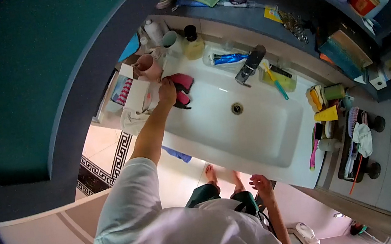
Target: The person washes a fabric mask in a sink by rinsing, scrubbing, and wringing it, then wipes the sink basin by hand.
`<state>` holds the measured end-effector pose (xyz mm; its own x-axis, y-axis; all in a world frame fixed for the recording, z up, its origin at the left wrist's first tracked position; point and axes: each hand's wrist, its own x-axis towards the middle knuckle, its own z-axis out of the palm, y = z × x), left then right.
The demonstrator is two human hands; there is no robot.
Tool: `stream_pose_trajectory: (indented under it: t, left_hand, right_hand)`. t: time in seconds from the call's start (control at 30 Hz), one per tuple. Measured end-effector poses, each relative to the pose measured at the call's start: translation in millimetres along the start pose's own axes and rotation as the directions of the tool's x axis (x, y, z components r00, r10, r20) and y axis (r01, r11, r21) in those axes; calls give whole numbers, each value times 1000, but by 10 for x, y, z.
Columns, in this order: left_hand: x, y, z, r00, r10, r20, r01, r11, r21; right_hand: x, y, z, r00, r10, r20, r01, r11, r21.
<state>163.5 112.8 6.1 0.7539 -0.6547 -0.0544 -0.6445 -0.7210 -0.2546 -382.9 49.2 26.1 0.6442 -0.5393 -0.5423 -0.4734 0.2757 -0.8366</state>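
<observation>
My left hand point(167, 93) is at the left end of the white sink point(281, 152), closed at the edge of a dark pink and black piece of cloth point(181, 82). The cloth hangs over the basin's left rim, and its exact kind is unclear. Beside that hand stand a pink mug point(148, 68) and a white box point(135, 94), with a pale rag point(133, 121) below them. My right hand point(262, 186) hangs in front of the basin's front edge, its fingers loosely curled and apart, holding nothing.
Behind the basin are a black faucet point(251, 65), a soap bottle point(194, 46), a blue tube point(229, 58) and a teal toothbrush point(276, 81). Brushes and a yellow tube point(326, 114) lie at the right. A dark shelf point(239, 12) with several items overhangs the back.
</observation>
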Motion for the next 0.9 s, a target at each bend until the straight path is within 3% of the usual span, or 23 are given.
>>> stream_pose_trajectory:
  t: [0.1, 0.2, 0.3, 0.4, 0.5, 0.6, 0.77, 0.9]
  left_hand:
    - [-140, -99, 124, 999, -31, 12, 31, 998, -60]
    - [-320, -228, 260, 999, 38, 29, -40, 997, 64]
    - [-367, -414, 977, 993, 112, 29, -115, 978, 172]
    - [-848, -401, 198, 954, 113, 277, -122, 992, 18]
    - [-1183, -420, 39, 937, 109, 332, -77, 991, -109]
    - [-1364, -440, 90, 824, 39, 565, 147, 949, -278]
    - [-1770, -262, 152, 843, -48, 536, 314, 853, -417]
    - [-1963, 332, -1, 866, 108, 488, 148, 877, -457]
  right_hand:
    - [-63, -18, -61, 999, -46, -8, 46, 999, 25]
    - [-89, -46, -117, 1000, -15, -3, 15, 1000, -2]
    - [-32, 206, -163, 996, -83, 22, 83, 997, -1]
    - [-10, 132, -137, 997, -35, 64, 35, 999, -8]
    - [103, 193, -146, 986, -113, 122, 115, 993, -13]
    - [153, -2, -142, 989, -83, 120, 89, 995, -43]
    - [240, 59, -157, 971, -167, 174, 177, 983, -44]
    - [199, -38, -220, 963, -170, 210, 186, 981, -56]
